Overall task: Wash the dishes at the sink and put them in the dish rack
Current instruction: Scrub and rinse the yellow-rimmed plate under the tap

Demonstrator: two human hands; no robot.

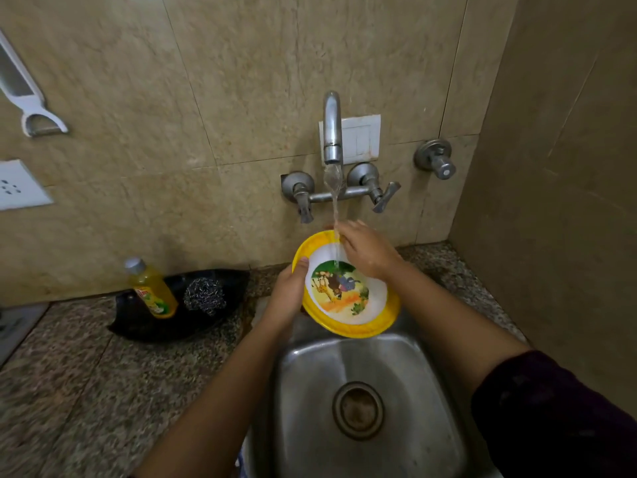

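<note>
A yellow-rimmed plate (348,305) with a cartoon picture in its white centre is tilted over the back of the steel sink (406,374). My left hand (287,291) grips its left rim, thumb on the front. My right hand (367,251) lies on the plate's upper right face, fingers spread at the rim. Water runs from the tap (332,129) onto the plate next to my right hand's fingers. The dish rack is not in view.
A black tray (138,322) on the granite counter at the left holds a yellow dish-soap bottle (151,291) and a steel scrubber (204,295). Tap handles (381,194) and a valve (437,160) stick out of the tiled wall. A side wall stands close on the right.
</note>
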